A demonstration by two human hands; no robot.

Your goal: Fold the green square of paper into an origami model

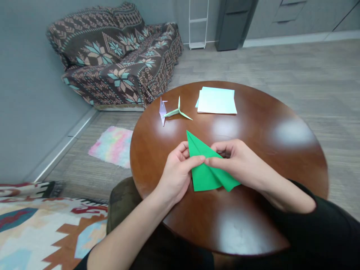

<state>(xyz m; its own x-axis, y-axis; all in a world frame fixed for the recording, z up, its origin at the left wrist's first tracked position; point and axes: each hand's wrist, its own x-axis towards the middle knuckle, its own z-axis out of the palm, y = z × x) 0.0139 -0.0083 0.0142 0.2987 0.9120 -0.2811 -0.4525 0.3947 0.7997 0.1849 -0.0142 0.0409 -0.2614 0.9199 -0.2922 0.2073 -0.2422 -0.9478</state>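
Note:
A green sheet of folded paper point(206, 178) is held between both hands above the near part of the round table. One pointed corner sticks up at the upper left, and the lower edge spreads into loose flaps. My left hand point(180, 168) pinches its left side, thumb on the front and fingers behind. From the right, my right hand point(236, 159) grips the paper, its thumb tip close to the left thumb near the middle. The fingers behind the sheet are partly hidden. Beyond the hands stand a purple paper crane point(162, 111) and a pale green folded paper figure point(177, 110).
A stack of pale paper sheets point(216, 100) lies at the far side of the brown round table point(270, 150). A patterned sofa point(112, 60) stands behind at the left. A fluffy pastel rug point(112, 146) and a dark seat point(122, 200) are left of the table.

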